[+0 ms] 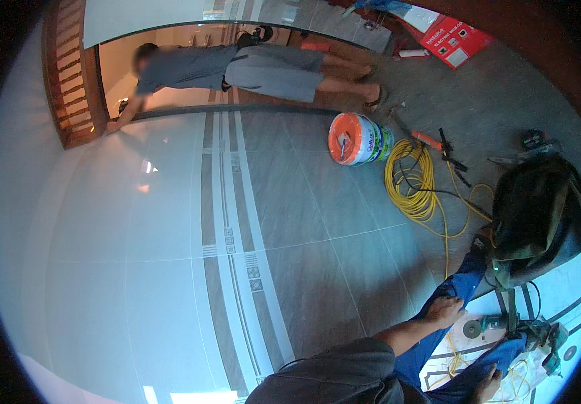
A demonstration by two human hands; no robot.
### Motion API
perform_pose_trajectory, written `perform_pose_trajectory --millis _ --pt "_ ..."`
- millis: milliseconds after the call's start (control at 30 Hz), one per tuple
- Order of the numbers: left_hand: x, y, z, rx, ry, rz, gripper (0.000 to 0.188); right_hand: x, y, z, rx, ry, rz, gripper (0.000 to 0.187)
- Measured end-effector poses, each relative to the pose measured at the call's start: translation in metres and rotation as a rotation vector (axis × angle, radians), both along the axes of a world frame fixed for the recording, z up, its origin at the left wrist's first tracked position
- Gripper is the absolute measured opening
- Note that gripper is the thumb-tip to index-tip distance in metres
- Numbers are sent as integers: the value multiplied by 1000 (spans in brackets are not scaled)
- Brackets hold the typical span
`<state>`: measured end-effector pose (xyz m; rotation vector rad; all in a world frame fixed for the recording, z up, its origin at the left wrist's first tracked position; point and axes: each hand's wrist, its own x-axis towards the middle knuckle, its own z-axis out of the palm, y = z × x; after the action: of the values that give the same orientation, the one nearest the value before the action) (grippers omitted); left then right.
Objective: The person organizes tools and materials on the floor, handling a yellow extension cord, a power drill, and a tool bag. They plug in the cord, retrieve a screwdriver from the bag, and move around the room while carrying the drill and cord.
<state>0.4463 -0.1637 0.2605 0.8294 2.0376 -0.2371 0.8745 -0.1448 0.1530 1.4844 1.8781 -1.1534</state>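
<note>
My left hand (445, 311) lies flat on the knee of my blue jeans (462, 283), fingers apart, holding nothing. My right hand (486, 385) shows only partly at the lower edge, on my other leg beside loose yellow cable (455, 360). Its fingers are too hidden to read. A small angle grinder (486, 326) lies on a pale tile between my legs, just right of my left hand. A dark green bag (539, 215) stands beyond my knee.
A coil of yellow cable (415, 178), an orange and white wire spool (358, 139) and orange-handled cutters (438, 143) lie on the grey tiled floor. A red box (452, 37) sits farther off. Another person (236, 67) stands at a wooden door frame (68, 74).
</note>
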Motion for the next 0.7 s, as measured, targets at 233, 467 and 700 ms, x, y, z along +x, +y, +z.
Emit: perform_pose_trajectory --millis 233,467,700 --pt "7 -8 -4 -56 -1 -27 37 -47 10 38 -89 11 -318 45" --pt "16 -6 -8 -77 4 -68 35 -61 11 53 -49 -44 -392 54" --pt "18 -11 -8 -58 35 -116 37 -73 12 67 -103 47 -401 54"
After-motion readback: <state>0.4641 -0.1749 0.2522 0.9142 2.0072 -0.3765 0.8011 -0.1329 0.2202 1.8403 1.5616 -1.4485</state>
